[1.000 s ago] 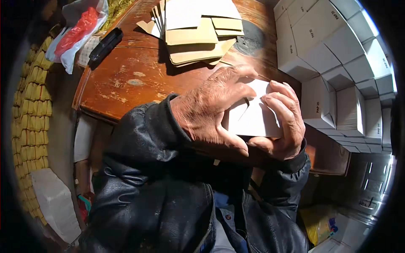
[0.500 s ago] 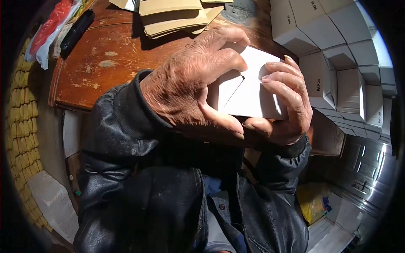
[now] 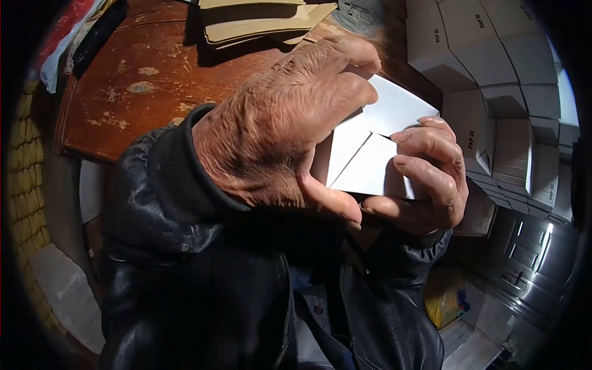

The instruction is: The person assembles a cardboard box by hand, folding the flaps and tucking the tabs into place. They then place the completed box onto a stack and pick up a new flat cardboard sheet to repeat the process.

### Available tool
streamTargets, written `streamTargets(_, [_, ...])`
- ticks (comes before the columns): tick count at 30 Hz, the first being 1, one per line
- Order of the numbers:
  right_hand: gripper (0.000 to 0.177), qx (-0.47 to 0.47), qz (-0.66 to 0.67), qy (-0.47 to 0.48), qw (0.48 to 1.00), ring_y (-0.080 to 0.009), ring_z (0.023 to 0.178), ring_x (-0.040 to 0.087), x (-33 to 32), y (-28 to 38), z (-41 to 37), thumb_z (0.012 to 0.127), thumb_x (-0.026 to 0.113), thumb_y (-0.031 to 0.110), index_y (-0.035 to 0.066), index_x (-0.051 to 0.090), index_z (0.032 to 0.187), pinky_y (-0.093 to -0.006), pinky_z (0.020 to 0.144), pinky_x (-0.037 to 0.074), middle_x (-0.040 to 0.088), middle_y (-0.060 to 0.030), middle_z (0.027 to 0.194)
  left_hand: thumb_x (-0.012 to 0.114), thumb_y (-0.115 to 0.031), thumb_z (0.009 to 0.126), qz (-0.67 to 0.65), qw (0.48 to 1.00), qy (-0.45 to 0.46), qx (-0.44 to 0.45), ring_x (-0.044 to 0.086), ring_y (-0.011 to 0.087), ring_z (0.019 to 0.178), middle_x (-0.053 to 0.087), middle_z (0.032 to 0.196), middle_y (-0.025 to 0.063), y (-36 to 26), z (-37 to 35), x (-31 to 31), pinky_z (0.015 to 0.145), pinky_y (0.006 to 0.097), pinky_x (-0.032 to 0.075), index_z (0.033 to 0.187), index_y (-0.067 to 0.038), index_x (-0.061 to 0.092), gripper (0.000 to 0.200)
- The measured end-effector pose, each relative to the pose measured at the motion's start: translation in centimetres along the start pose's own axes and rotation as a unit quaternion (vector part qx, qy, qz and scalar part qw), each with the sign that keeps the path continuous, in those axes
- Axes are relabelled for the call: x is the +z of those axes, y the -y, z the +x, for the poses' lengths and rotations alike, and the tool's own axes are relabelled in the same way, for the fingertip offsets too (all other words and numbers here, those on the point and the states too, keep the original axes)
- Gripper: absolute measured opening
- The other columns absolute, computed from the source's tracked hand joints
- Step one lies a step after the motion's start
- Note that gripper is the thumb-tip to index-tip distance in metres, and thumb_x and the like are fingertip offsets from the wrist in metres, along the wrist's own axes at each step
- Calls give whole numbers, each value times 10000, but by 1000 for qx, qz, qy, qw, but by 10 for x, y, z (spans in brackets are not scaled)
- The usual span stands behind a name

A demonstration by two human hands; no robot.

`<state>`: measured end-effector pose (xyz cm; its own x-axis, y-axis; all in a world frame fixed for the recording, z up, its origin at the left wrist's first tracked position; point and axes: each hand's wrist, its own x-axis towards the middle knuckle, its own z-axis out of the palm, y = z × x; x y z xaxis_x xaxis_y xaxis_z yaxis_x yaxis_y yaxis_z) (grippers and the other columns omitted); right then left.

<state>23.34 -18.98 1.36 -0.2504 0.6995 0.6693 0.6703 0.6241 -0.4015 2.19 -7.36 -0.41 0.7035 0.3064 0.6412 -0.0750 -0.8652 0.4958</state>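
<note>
A small white cardboard box (image 3: pixel 370 163) is held between my two hands above the table's edge, its folded flaps facing up and meeting along a slanted seam. My left hand (image 3: pixel 290 117) grips the far and left sides, with its fingers curled over the far edge and the thumb low at the near edge. On the right side, my right hand (image 3: pixel 435 172) wraps round the box; two of its fingertips press on the flaps and its thumb lies at the near edge. The underside of the box is hidden.
The worn wooden table (image 3: pixel 148 111) carries a stack of brown cardboard pieces (image 3: pixel 259 28). White boxes (image 3: pixel 493 61) printed "PAP 20" are piled at the right. A black object (image 3: pixel 98 40) lies at the upper left, beside a red and white plastic bag (image 3: pixel 55 37).
The right hand's fingers have shifted on the flaps, which now meet along a longer slanted seam. The view has moved slightly, and both hands with the box appear a little further right.
</note>
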Motion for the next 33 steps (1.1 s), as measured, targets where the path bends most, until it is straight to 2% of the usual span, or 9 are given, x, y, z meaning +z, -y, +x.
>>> streamTargets(10, [502,-17,-9,4,1000,-228,832,647,1,-4,-1,678,839,492,109,724,983,-427,796,474,668,-109,932,914,-639,443,-23,1000,-13,-10,507,349,1219,470,1326,215,0,-1,2,1010,435,454,1263,-40,504,1095])
streamTargets(16, [489,-17,-12,-22,1000,-222,835,667,5,-5,-6,702,816,521,123,724,969,-426,818,481,668,-109,939,914,-629,438,-22,999,-1,-27,508,339,1196,455,1338,213,-3,0,0,996,424,457,1240,-48,505,1071])
streamTargets(18, [476,0,-34,-7,999,-220,849,678,2,0,-5,707,807,533,138,725,959,-444,867,486,673,-96,939,910,-639,433,-5,1000,-7,-5,505,340,1200,457,1335,214,3,-1,2,992,424,458,1231,-51,507,1070])
streamTargets(20, [535,-22,-60,23,998,-256,847,680,-1,-1,-5,743,737,596,127,672,993,-528,945,449,662,-112,941,907,-647,430,32,997,-33,67,503,341,1200,457,1335,214,29,-1,10,988,425,459,1224,-55,507,1068])
streamTargets(22, [562,-32,-75,43,996,-280,857,681,-4,-2,-4,765,693,632,126,651,1007,-587,1006,414,658,-119,946,905,-651,433,35,996,-37,68,501,344,1201,457,1336,216,37,-12,17,984,428,459,1219,-59,505,1062])
streamTargets(25, [556,-32,-84,48,995,-296,893,677,-4,-1,-3,775,668,644,136,665,1000,-627,1058,372,659,-114,950,903,-654,441,25,999,-4,25,496,346,1206,457,1337,219,11,-3,4,981,434,458,1214,-67,501,1051])
streamTargets(28, [556,-38,-95,41,994,-306,928,670,-4,-2,-3,782,650,652,139,676,994,-644,1067,357,653,-107,936,901,-648,455,66,990,-12,126,488,346,1217,456,1337,222,48,-13,10,980,440,458,1212,-78,501,1028])
streamTargets(31, [556,-35,-93,51,994,-311,943,665,-5,0,-2,793,637,651,135,684,994,-645,1058,366,647,-101,920,896,-615,494,12,997,-17,75,481,352,1232,455,1341,230,27,-4,8,980,450,459,1182,-86,526,943])
streamTargets(33, [557,-33,-93,60,993,-314,939,666,-6,0,-2,803,630,645,125,686,996,-642,1056,369,644,-97,914,889,-587,527,-13,999,30,4,486,357,1232,454,1344,240,0,2,-8,974,459,465,1133,-84,560,854])
